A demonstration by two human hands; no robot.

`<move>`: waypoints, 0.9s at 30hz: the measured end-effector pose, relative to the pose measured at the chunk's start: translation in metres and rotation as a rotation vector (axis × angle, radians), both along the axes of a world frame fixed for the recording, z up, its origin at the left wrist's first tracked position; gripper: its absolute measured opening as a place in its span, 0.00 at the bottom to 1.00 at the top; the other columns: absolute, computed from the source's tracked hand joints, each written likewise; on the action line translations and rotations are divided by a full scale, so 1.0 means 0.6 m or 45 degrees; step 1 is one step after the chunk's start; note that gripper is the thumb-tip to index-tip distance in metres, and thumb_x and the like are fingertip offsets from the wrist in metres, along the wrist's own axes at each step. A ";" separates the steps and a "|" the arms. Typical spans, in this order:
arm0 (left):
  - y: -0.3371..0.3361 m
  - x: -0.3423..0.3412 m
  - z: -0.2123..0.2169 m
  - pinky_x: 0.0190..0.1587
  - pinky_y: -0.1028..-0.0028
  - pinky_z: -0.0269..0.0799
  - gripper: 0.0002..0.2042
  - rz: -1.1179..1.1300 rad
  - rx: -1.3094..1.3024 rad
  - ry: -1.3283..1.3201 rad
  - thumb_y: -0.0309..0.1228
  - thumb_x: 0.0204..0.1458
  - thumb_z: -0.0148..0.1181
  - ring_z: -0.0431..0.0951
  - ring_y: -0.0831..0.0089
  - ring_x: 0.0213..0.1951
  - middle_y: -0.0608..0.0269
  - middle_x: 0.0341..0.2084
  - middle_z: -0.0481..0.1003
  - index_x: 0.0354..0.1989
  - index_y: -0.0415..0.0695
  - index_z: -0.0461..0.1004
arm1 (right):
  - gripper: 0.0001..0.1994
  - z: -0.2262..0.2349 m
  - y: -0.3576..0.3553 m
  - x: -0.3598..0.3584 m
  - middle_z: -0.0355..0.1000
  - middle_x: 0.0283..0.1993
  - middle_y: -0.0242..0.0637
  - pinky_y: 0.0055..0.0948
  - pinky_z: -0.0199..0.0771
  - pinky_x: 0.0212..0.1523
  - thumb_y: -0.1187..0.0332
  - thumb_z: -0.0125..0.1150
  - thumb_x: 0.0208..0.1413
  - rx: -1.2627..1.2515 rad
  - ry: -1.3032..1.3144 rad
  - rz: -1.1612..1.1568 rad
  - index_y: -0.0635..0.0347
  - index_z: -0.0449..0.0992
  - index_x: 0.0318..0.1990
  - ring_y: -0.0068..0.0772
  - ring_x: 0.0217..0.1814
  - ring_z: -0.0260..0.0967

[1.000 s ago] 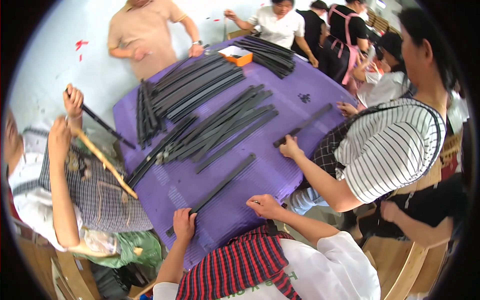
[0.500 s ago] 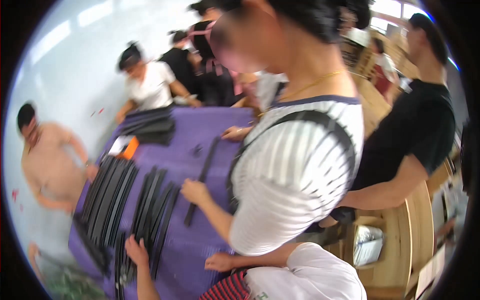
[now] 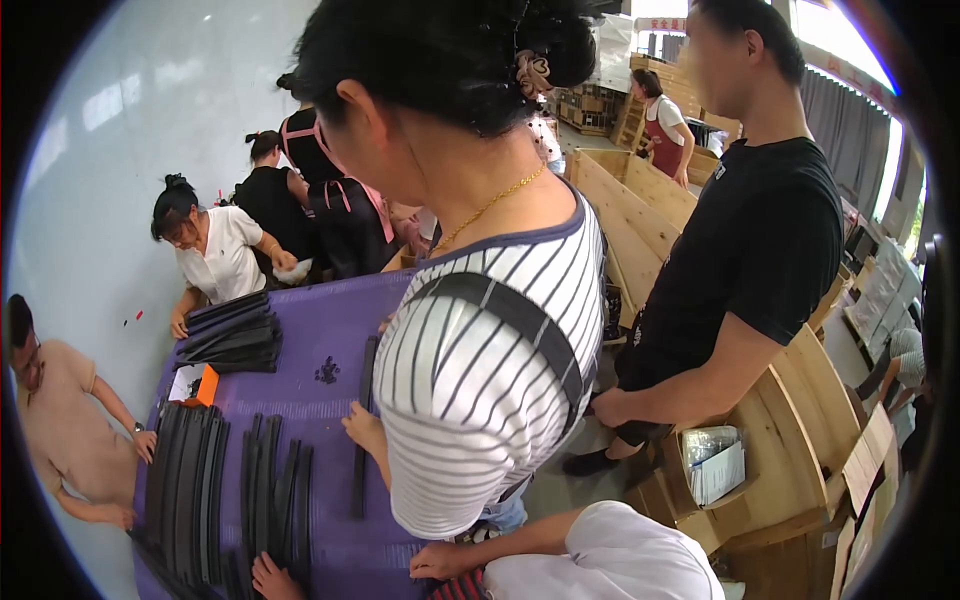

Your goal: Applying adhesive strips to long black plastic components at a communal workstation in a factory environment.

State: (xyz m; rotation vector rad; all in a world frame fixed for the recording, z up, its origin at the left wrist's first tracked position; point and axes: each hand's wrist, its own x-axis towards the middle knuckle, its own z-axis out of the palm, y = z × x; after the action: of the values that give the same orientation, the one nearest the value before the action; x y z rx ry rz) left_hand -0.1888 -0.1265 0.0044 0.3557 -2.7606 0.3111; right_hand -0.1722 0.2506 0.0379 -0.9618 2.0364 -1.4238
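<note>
My left hand is at the lower edge, its fingers stretched apart over the near ends of long dark strips. Whether it presses on one I cannot tell. To the right, my right hand rests with curled fingers by the near edge of the purple-covered table; anything inside it is hidden. Beyond my hands, a co-worker in a striped top has a hand at a single dark strip. A wider group of dark strips lies side by side farther left.
An orange-and-white box and a dark strip pile lie toward the far end, near small black pieces. People stand around the table. On the right are wooden crates and a carton holding clear-wrapped items.
My view has swung right, so the table sits farther left and more crates show. My left hand appears lower in the picture. A far co-worker in white now holds something pale.
</note>
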 end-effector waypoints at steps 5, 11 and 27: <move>-0.007 0.011 0.050 0.50 0.60 0.57 0.32 0.106 0.317 -0.186 0.33 0.37 0.63 0.59 0.58 0.53 0.56 0.51 0.61 0.54 0.46 0.59 | 0.16 0.062 0.012 0.018 0.72 0.30 0.46 0.37 0.66 0.34 0.57 0.48 0.53 0.210 -0.010 -0.100 0.62 0.73 0.34 0.46 0.33 0.69; 0.077 0.086 0.056 0.49 0.58 0.58 0.29 -0.373 0.411 0.020 0.30 0.36 0.63 0.60 0.53 0.51 0.52 0.49 0.62 0.50 0.43 0.62 | 0.15 0.060 -0.007 0.053 0.71 0.30 0.44 0.37 0.66 0.34 0.57 0.48 0.53 0.164 0.033 0.006 0.59 0.73 0.37 0.46 0.33 0.69; 0.113 0.313 0.016 0.36 0.66 0.67 0.09 -0.297 1.022 0.194 0.25 0.45 0.53 0.70 0.54 0.32 0.51 0.28 0.70 0.36 0.37 0.71 | 0.17 0.067 -0.024 0.116 0.69 0.23 0.44 0.34 0.66 0.27 0.54 0.55 0.49 0.244 0.268 -0.045 0.61 0.73 0.27 0.38 0.25 0.69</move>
State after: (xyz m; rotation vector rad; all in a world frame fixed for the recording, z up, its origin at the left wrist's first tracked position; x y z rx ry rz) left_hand -0.0012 -0.0585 0.0139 0.2198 -2.6119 -0.8625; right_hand -0.1024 0.2362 0.0783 -1.0336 2.3041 -1.1592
